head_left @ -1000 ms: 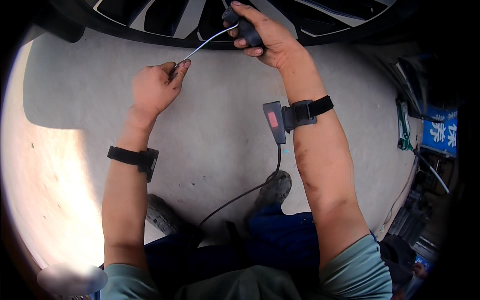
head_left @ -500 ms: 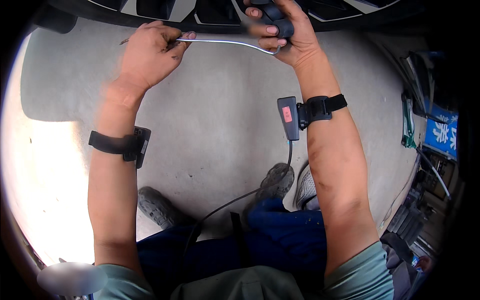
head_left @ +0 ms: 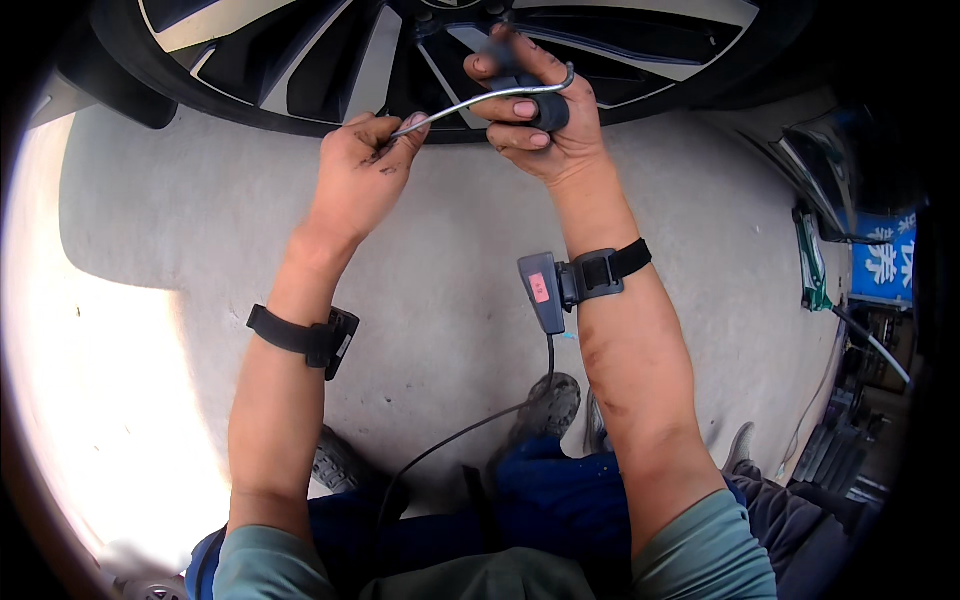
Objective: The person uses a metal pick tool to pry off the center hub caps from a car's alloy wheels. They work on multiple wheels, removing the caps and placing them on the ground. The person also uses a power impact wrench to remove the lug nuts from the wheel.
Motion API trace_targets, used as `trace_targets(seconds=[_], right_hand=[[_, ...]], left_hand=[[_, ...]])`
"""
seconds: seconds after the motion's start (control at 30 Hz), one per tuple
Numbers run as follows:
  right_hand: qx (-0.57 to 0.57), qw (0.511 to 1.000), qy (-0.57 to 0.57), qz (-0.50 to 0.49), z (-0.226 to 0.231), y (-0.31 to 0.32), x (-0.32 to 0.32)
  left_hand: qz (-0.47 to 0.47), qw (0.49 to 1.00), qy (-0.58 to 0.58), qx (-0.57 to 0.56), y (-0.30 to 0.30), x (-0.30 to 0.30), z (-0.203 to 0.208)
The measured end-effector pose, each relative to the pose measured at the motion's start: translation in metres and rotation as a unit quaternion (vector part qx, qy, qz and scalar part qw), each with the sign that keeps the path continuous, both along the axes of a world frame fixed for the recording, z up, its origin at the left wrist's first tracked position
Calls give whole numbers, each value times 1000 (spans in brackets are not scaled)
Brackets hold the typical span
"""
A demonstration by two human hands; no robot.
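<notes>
My right hand [head_left: 535, 110] is closed around the dark handle [head_left: 545, 108] of a small tool, just in front of a car wheel [head_left: 380, 55] with a silver and black alloy rim. A thin curved metal rod [head_left: 470, 100] runs from that handle leftward to my left hand [head_left: 365, 175], which pinches its free end between thumb and fingers. Both hands are held close to the tyre's lower edge. Each wrist carries a black strap; a small grey box with a red patch [head_left: 540, 290] and a cable hangs from the right one.
Grey concrete floor [head_left: 200, 220] lies under the wheel, brightly sunlit at the left. My shoes [head_left: 545, 410] and blue trousers show at the bottom. A green-handled tool [head_left: 812, 270], a blue sign and stacked dark parts [head_left: 850, 440] sit at the right.
Both hands have come closer together near the tyre. The rod, earlier stretched nearly straight between them, now bends in a curve around my right hand.
</notes>
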State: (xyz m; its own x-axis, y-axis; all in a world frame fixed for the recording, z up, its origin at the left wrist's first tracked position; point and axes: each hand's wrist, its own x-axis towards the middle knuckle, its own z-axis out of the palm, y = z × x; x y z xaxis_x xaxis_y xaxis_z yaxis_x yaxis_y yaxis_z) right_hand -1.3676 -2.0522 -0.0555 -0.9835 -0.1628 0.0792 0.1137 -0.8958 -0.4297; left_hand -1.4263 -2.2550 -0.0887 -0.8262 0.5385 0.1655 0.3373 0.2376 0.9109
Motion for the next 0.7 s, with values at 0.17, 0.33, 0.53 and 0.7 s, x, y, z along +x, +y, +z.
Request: trace_targets(seconds=[0.17,0.33,0.53,0.7], right_hand=[[29,999,2,-13,15,-5,-2],[-40,999,7,4,13,-1,-2],[-43,997,-48,-39,15,-2,-1],[7,997,-50,-60,35,-11,-4]], left_hand=[[-9,1000,3,22,5,4,-1],[-20,1000,14,-2,9,6,5],[-25,999,-5,36,15,5,7],[-35,997,19,67,24,12,23]])
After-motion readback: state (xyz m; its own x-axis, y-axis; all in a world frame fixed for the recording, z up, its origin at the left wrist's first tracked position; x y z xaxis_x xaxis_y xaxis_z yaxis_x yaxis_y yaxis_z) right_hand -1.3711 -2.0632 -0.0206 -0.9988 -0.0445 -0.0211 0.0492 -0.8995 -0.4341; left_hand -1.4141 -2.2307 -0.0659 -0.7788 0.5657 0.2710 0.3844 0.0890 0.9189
